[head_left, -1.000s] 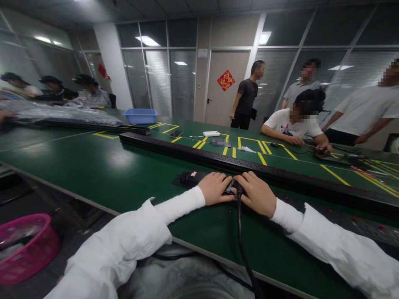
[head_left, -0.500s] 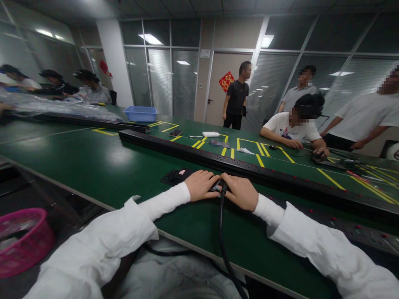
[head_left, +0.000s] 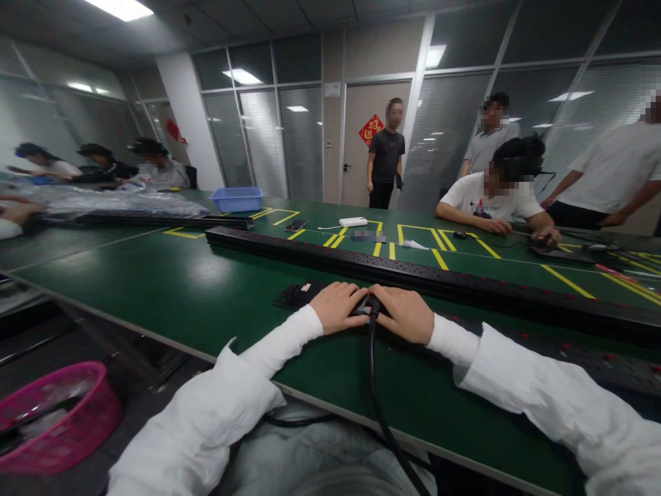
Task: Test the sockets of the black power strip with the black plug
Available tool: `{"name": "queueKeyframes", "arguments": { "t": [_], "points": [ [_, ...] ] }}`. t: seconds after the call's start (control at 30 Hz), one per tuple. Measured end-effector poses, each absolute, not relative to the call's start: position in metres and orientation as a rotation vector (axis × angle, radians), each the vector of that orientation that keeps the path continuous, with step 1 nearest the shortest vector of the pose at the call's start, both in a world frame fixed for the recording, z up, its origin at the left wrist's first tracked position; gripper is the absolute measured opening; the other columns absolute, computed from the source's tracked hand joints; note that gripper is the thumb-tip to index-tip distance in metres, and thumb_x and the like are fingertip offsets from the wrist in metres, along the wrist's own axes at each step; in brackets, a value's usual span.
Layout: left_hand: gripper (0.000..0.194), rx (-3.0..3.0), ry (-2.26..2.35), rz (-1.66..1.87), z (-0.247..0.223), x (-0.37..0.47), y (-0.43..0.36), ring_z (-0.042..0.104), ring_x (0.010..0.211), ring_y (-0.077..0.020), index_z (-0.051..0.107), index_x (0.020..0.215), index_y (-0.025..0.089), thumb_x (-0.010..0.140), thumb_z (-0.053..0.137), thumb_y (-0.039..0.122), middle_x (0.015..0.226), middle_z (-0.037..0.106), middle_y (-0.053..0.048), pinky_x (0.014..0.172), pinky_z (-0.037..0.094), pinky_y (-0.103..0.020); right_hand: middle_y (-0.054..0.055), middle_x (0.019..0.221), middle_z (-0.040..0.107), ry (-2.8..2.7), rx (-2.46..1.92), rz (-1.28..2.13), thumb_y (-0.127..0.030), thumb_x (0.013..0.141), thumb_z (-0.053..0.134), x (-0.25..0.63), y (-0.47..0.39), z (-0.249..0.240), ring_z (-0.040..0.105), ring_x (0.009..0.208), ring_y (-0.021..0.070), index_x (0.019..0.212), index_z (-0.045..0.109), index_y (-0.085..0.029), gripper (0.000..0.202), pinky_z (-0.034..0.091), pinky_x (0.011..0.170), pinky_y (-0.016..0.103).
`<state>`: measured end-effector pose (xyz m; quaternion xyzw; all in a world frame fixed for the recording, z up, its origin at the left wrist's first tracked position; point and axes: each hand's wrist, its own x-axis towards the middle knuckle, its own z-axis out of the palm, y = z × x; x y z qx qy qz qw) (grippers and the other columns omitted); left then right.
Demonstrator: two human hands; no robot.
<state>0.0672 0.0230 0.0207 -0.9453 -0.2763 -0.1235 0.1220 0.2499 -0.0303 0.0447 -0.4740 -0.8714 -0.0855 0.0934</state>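
Note:
A long black power strip (head_left: 583,362) with red switches lies along the near side of the green table, passing under both my hands. Its left end carries a small pale label. My left hand (head_left: 338,308) is closed over the strip, fingertips against the right hand. Closed around the same spot is my right hand (head_left: 405,313), beside the plug-like end of a thick black cable (head_left: 372,365). The cable drops over the table edge onto my lap. My fingers hide the place where cable and strip meet.
A second long power strip (head_left: 330,256) lies just beyond. Farther back are a blue bin (head_left: 237,200), a phone (head_left: 296,225), a white power bank (head_left: 353,222) and yellow tape marks. A pink basket (head_left: 98,420) stands low left. Several people sit or stand around the table.
The view has shifted slightly, so the table and my hands appear a little farther right. Both hands keep the same grip. The standing person by the door has turned their head.

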Motion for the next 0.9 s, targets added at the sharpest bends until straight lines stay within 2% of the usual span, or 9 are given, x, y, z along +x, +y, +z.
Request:
{"name": "queueKeyframes", "arguments": {
  "t": [0.3, 0.5, 0.67, 0.9],
  "points": [
    [0.061, -2.793, -0.773, -0.351, 0.0246, 0.0676, 0.0233, 0.049, 0.097, -0.0228, 0.036, 0.119, 0.015, 0.078, 0.029, 0.060, 0.104, 0.053, -0.009, 0.082, 0.035, -0.035, 0.007, 0.093, 0.056, -2.582, -1.410, -0.263, -0.037, 0.084, 0.039, 0.2492, -0.0307, 0.0454, 0.052, 0.090, 0.0190, 0.106, 0.042, -0.017, 0.030, 0.035, 0.070, 0.025],
    [0.067, -2.801, -0.695, -0.422, 0.0225, 0.0698, 0.0240, 0.041, 0.112, -0.0244, 0.030, 0.124, 0.015, 0.076, 0.033, 0.062, 0.124, 0.044, -0.011, 0.092, 0.028, -0.039, 0.008, 0.093, 0.056, -2.572, -1.406, -0.279, -0.036, 0.085, 0.038, 0.2480, -0.0324, 0.0463, 0.053, 0.088, 0.0185, 0.105, 0.042, -0.017, 0.028, 0.035, 0.070, 0.025],
    [0.062, -2.829, -0.726, -0.388, 0.0206, 0.0712, 0.0250, 0.047, 0.104, -0.0227, 0.034, 0.120, 0.014, 0.078, 0.032, 0.059, 0.114, 0.051, -0.009, 0.086, 0.034, -0.035, 0.008, 0.093, 0.056, -2.582, -1.425, -0.273, -0.037, 0.084, 0.039, 0.2481, -0.0323, 0.0463, 0.052, 0.089, 0.0188, 0.105, 0.042, -0.017, 0.029, 0.035, 0.071, 0.025],
    [0.058, -2.798, -0.745, -0.393, 0.0196, 0.0721, 0.0245, 0.049, 0.100, -0.0229, 0.037, 0.117, 0.015, 0.078, 0.032, 0.058, 0.109, 0.053, -0.009, 0.083, 0.035, -0.034, 0.008, 0.093, 0.056, -2.589, -1.419, -0.282, -0.037, 0.084, 0.038, 0.2484, -0.0316, 0.0461, 0.052, 0.089, 0.0192, 0.105, 0.041, -0.017, 0.029, 0.035, 0.070, 0.026]
  ]
}}
